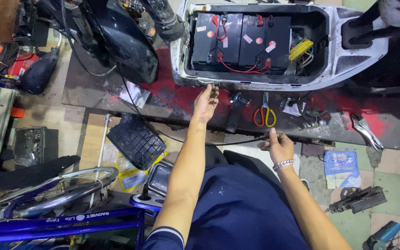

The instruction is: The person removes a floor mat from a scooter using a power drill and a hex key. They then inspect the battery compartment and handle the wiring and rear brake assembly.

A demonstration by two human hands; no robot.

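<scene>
On a cluttered workshop floor, the left hand (206, 103) reaches open-palmed to the scooter's battery bay rim (218, 83) while the right hand (278, 147) pinches a thin black cable (237, 141); advisable to feed it gently, clear of the scissors (265, 115).

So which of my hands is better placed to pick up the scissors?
Probably the right. Your right hand sits just below the orange and yellow scissors on the metal plate, pinching a thin black cable. Your left hand is farther off, by the battery compartment rim.

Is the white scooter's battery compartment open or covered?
Open: the white scooter's battery compartment has no cover, exposing black batteries and red wires.
</scene>
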